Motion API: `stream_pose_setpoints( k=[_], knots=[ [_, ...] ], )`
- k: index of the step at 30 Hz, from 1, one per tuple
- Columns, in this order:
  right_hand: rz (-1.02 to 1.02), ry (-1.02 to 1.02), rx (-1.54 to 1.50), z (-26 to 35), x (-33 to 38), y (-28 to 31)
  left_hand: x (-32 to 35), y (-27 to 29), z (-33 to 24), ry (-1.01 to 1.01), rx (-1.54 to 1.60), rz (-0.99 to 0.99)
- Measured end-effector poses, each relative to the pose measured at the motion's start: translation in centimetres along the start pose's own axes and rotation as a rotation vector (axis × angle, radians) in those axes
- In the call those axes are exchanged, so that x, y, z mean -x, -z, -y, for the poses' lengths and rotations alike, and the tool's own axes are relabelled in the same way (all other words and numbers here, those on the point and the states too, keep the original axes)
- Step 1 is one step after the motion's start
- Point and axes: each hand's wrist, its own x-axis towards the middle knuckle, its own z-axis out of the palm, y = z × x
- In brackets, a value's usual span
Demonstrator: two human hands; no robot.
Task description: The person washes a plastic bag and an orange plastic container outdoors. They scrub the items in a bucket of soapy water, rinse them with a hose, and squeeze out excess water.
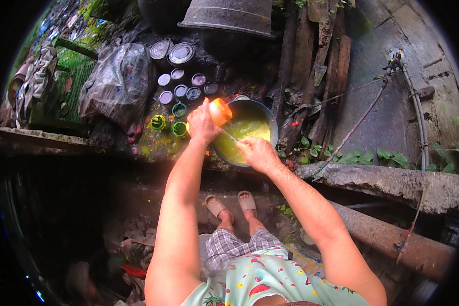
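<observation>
My left hand [201, 123] is closed around a small orange container [220, 111], which it holds tilted at the left rim of a round basin [276, 133]. Yellow-green liquid [250, 127] lies in the basin. In my right hand [260, 154] is a thin utensil [230, 136] with a slim handle, reaching toward the container above the liquid. Its far end is hard to make out near my left hand. Just left of my left hand stand a yellow-rimmed jar [158, 122] and two green-rimmed jars [179, 129].
Several small lidded pots [180, 91] and two larger round tins [181, 53] stand farther back. A plastic sack [117, 81] sits at left, a large grey tub [229, 18] behind. Wooden planks [303, 56] and a concrete ledge [387, 183] lie to the right.
</observation>
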Motion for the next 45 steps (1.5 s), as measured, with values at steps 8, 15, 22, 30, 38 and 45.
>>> stream_pose_setpoints(
  k=[8, 15, 22, 30, 38, 45],
  knots=[
    [-0.093, -0.030, 0.060, 0.4, -2.8, 1.9, 1.0, 0.9, -1.9, -0.312, 0.393, -0.350],
    [-0.033, -0.286, 0.184, 1.1, -3.7, 1.9, 1.2, 0.4, -1.8, -0.266, 0.425, -0.449],
    [-0.021, -0.312, 0.240, 1.6, -4.5, 3.0, 1.9, 2.8, -1.9, -0.189, 0.075, -0.296],
    [-0.117, -0.320, 0.234, -2.3, -6.4, 2.4, 1.4, 5.5, -2.0, -0.304, -0.174, -0.222],
    [-0.196, -0.268, 0.188, -4.8, -7.0, 2.4, 1.2, 5.9, 0.0, -0.402, -0.265, -0.280],
    [-0.230, -0.098, 0.115, -6.2, -8.5, 0.9, 1.0, 5.2, -0.5, -0.372, -0.219, -0.248]
  ],
)
